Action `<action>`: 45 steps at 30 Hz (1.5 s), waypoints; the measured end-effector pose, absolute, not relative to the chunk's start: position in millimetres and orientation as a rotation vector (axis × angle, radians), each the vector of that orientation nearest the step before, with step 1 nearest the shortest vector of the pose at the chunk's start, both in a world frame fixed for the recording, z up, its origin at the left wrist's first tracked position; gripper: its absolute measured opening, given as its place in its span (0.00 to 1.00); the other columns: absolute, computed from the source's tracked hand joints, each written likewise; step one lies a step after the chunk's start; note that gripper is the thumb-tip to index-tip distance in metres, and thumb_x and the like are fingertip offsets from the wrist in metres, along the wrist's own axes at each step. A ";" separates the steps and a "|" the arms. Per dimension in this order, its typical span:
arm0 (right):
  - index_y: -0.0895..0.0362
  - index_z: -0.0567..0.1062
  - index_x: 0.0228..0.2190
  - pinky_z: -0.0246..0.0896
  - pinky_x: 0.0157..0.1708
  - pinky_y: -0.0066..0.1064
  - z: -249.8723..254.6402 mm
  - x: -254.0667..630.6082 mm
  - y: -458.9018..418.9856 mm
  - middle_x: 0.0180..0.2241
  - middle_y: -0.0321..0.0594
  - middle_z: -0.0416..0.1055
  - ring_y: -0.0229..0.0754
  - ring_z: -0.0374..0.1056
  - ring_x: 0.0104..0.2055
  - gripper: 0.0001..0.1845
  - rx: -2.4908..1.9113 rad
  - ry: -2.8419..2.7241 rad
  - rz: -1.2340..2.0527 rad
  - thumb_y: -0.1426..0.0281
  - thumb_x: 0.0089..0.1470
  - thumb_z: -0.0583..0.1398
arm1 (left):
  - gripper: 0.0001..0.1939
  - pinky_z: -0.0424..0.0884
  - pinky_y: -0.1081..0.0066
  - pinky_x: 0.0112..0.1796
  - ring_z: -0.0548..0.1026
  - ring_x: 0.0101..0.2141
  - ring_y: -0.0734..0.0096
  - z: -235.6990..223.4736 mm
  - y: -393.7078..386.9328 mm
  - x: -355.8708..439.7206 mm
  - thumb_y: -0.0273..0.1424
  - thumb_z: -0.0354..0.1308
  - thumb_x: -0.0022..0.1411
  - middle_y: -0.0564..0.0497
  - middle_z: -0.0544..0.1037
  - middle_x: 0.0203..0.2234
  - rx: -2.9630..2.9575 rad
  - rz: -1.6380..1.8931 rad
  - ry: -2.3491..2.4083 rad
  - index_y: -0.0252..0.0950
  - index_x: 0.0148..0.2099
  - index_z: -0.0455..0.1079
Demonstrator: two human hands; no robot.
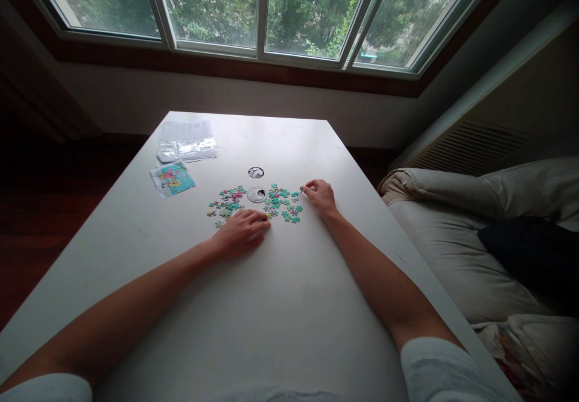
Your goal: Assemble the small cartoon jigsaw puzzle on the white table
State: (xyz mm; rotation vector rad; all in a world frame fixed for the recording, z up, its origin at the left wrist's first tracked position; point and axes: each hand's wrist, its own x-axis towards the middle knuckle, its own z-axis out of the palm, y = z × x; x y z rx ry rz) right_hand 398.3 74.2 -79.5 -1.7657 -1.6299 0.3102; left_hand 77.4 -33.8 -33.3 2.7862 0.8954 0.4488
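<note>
Small jigsaw puzzle pieces (278,197), mostly green and teal with some pink and yellow, lie loose in two clusters on the white table (289,305). My left hand (244,230) rests palm down at the near edge of the left cluster, its fingers loosely bent and its fingertips beside a few pieces. To the right of the other cluster, my right hand (320,196) pinches a small green puzzle piece (302,190) between thumb and fingertips. Between the clusters is a round metallic disc (257,194), with a second round disc (256,172) behind it.
A colourful picture card (173,179) lies at the table's left, in front of a clear plastic bag (187,141) with papers. Beyond the far edge are a wall and windows (217,7). A beige sofa (434,239) with a dark cloth (529,257) stands at the right.
</note>
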 end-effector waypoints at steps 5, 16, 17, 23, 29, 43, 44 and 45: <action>0.53 0.81 0.31 0.60 0.53 0.45 -76.4 389.9 71.4 0.44 0.45 0.74 0.53 0.65 0.50 0.09 -1.846 -1.713 0.145 0.61 0.53 0.65 | 0.18 0.65 0.55 0.55 0.69 0.56 0.55 -34.2 -33.2 78.4 0.33 0.52 0.70 0.45 0.72 0.58 2.790 0.447 0.891 0.43 0.60 0.69; 0.50 0.81 0.40 0.60 0.55 0.41 -53.2 342.3 43.8 0.46 0.41 0.75 0.48 0.67 0.50 0.08 -1.351 -2.121 0.232 0.66 0.60 0.63 | 0.16 0.66 0.57 0.54 0.70 0.54 0.57 -36.5 -30.4 76.1 0.32 0.53 0.70 0.46 0.74 0.56 2.806 0.493 0.862 0.43 0.58 0.71; 0.49 0.81 0.42 0.60 0.54 0.41 -51.5 338.2 43.7 0.46 0.41 0.75 0.48 0.67 0.50 0.09 -1.335 -2.143 0.242 0.65 0.61 0.62 | 0.16 0.66 0.57 0.53 0.70 0.54 0.57 -36.6 -29.8 75.8 0.32 0.53 0.70 0.46 0.74 0.55 2.808 0.499 0.863 0.43 0.57 0.71; 0.49 0.81 0.44 0.62 0.51 0.38 -47.0 328.8 53.4 0.43 0.42 0.75 0.47 0.68 0.48 0.11 -1.398 -2.214 0.250 0.64 0.62 0.62 | 0.16 0.66 0.57 0.53 0.70 0.54 0.57 -36.6 -27.9 74.9 0.32 0.53 0.69 0.46 0.74 0.56 2.805 0.488 0.866 0.43 0.58 0.70; 0.50 0.82 0.41 0.60 0.50 0.37 -41.5 322.4 58.2 0.42 0.42 0.74 0.47 0.67 0.47 0.08 -1.475 -2.341 0.176 0.67 0.60 0.63 | 0.16 0.65 0.57 0.54 0.69 0.54 0.57 -37.0 -30.8 75.8 0.32 0.53 0.69 0.46 0.74 0.56 2.808 0.491 0.865 0.43 0.58 0.70; 0.50 0.80 0.40 0.52 0.52 0.40 -40.0 328.9 49.5 0.43 0.40 0.75 0.47 0.65 0.48 0.07 -1.437 -2.330 0.205 0.68 0.60 0.62 | 0.17 0.65 0.56 0.54 0.69 0.55 0.57 -35.5 -30.9 79.8 0.33 0.53 0.69 0.46 0.73 0.57 2.799 0.461 0.877 0.43 0.58 0.70; 0.49 0.80 0.40 0.52 0.52 0.40 -38.9 330.3 47.8 0.44 0.40 0.75 0.48 0.65 0.49 0.07 -1.413 -2.353 0.203 0.68 0.60 0.62 | 0.17 0.65 0.56 0.54 0.69 0.55 0.57 -35.3 -30.9 79.8 0.33 0.53 0.69 0.46 0.73 0.57 2.799 0.459 0.878 0.43 0.58 0.70; 0.49 0.80 0.41 0.51 0.53 0.41 -37.8 331.8 46.3 0.44 0.41 0.75 0.48 0.64 0.49 0.07 -1.387 -2.380 0.200 0.67 0.60 0.63 | 0.17 0.65 0.56 0.54 0.69 0.55 0.57 -35.2 -30.9 79.6 0.33 0.53 0.70 0.47 0.73 0.57 2.800 0.456 0.879 0.43 0.58 0.70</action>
